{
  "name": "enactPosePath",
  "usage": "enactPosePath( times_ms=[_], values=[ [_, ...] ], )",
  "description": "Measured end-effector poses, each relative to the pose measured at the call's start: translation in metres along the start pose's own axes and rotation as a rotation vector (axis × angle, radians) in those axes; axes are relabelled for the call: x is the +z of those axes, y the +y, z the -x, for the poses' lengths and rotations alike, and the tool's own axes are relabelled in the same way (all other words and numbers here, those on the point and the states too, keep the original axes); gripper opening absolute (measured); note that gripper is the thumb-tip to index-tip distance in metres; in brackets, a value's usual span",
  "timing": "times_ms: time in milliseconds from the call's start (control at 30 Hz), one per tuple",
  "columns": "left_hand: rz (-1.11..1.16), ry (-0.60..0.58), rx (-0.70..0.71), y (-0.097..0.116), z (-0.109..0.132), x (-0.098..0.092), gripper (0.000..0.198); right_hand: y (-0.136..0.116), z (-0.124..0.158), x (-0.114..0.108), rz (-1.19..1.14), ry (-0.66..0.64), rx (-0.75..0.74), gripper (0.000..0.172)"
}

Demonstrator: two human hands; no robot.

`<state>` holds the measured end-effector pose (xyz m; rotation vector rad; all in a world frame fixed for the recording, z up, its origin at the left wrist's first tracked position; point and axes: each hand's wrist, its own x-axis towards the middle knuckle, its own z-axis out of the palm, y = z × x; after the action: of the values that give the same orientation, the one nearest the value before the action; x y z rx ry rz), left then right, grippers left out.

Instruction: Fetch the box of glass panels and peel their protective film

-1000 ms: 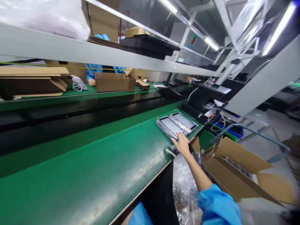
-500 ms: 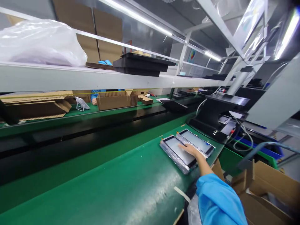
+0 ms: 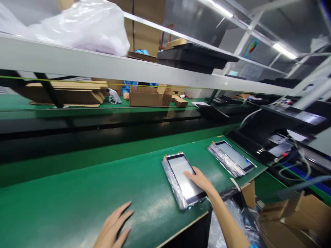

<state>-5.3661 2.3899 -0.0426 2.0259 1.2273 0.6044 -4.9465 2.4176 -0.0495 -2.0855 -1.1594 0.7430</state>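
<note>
My right hand [image 3: 200, 181] lies flat, fingers stretched, on a stack of screen panels [image 3: 181, 179] wrapped in clear plastic on the green bench [image 3: 77, 203]. A second wrapped stack of panels [image 3: 231, 158] lies apart from it, further right near the bench end. My left hand [image 3: 113, 227] rests open on the bare green surface at the near edge, left of the first stack, holding nothing.
A black conveyor channel [image 3: 103, 136] runs behind the bench. Beyond it lie flat cardboard [image 3: 64, 94], an open carton [image 3: 150, 96] and a person in a blue sleeve [image 3: 126, 90]. Overhead shelf [image 3: 103, 65] holds a plastic bag and black trays. Cardboard boxes [image 3: 289, 224] stand at right.
My right hand has slid the near stack of panels leftward, away from the other stack. My left hand has come into view on the bench. The view has swung left.
</note>
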Motion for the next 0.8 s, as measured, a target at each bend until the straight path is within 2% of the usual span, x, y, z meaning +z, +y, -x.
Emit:
enactPosePath(
  times_ms=[67,100,200,267,367,567,700,800],
  values=[
    [0.139,-0.098,-0.028,0.010,-0.012,0.013,0.047,-0.016,0.029,0.040,0.012,-0.037,-0.058,0.050],
    [0.210,-0.103,-0.051,0.015,-0.018,0.018,0.051,-0.023,0.045,0.058,0.008,-0.042,-0.091,0.056],
    [0.407,-0.069,-0.190,0.024,-0.030,0.027,0.066,-0.035,0.087,0.101,-0.077,-0.077,-0.191,0.067],
    [0.537,-0.029,-0.259,0.025,-0.033,0.030,0.076,-0.039,0.104,0.118,-0.151,-0.118,-0.209,0.071],
    [0.678,0.054,-0.262,0.022,-0.041,0.035,0.082,-0.046,0.111,0.129,-0.208,-0.166,-0.177,0.073],
    [0.731,0.157,-0.205,0.014,-0.070,0.038,0.077,-0.057,0.097,0.143,-0.268,-0.079,-0.161,0.075],
    [0.686,0.180,-0.247,0.002,-0.083,0.034,0.063,-0.058,0.101,0.151,-0.331,-0.019,-0.149,0.081],
    [0.586,0.201,-0.294,-0.006,-0.101,0.023,0.048,-0.057,0.105,0.155,-0.386,0.033,-0.168,0.079]
  ],
)
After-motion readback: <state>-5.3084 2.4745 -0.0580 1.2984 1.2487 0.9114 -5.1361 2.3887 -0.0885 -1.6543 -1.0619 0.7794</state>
